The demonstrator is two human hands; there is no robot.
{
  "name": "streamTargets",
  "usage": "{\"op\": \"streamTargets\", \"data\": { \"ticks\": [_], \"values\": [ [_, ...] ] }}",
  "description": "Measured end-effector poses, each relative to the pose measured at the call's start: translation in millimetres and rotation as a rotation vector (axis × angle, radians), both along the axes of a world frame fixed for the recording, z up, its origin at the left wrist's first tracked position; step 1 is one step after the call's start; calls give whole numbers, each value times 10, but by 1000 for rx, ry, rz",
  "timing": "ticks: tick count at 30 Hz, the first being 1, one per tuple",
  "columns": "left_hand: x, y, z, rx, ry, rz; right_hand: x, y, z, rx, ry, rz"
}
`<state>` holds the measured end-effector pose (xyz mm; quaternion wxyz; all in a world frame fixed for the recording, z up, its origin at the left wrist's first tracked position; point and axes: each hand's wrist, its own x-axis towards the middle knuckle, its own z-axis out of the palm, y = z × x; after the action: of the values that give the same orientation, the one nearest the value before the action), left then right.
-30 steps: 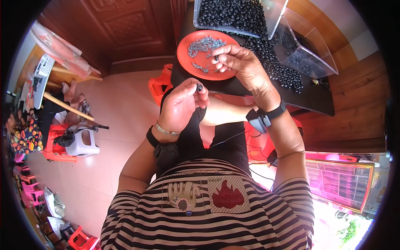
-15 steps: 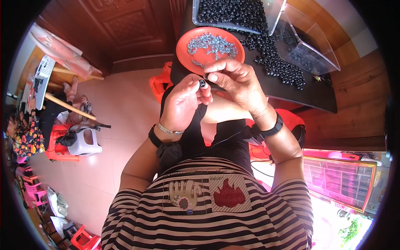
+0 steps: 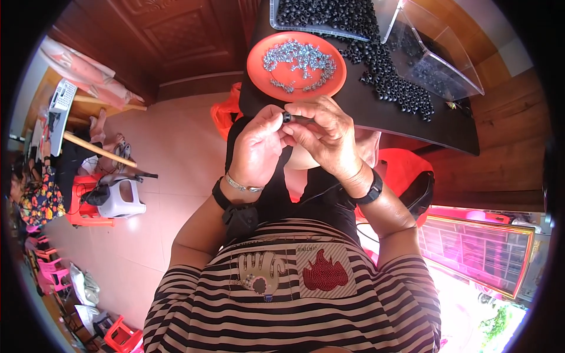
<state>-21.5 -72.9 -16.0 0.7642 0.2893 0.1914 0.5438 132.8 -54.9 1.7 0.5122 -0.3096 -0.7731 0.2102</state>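
Observation:
My left hand [image 3: 258, 143] pinches a small round black plastic piece [image 3: 286, 117] between thumb and fingers, above my lap. Against that piece my right hand [image 3: 323, 135] has its thumb and fingertips drawn together; whatever lies between them is too small to make out. Just beyond both hands is an orange-red plate [image 3: 259, 79] with many small silvery metal pieces [image 3: 300, 56], perhaps screws. To its right, loose black pieces [image 3: 394, 82] of the same round kind lie spread over the dark table [image 3: 365, 115].
A clear plastic bin [image 3: 318, 26] full of black pieces stands at the table's far side. Another clear box [image 3: 447, 76] lies tilted at the right. A red bag [image 3: 222, 112] hangs by the table's left edge. Stools [image 3: 120, 200] and another person's legs [image 3: 103, 126] are at the left.
My right hand has come down and closer, its fingertips now at the black piece in my left hand. The left hand has barely moved.

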Motion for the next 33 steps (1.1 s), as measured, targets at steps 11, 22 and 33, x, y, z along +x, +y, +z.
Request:
{"op": "streamTargets", "data": {
  "ticks": [11,22,33],
  "values": [
    [-51,-8,-113,35,-47,-100,-73,-41,-70,36,96,-53],
    [-61,-36,-95,98,57,-72,-27,-79,-127,38,102,9],
    [-66,-33,-78,62,5,-188,-42,-157,-249,-362,385,162]
  ]
}}
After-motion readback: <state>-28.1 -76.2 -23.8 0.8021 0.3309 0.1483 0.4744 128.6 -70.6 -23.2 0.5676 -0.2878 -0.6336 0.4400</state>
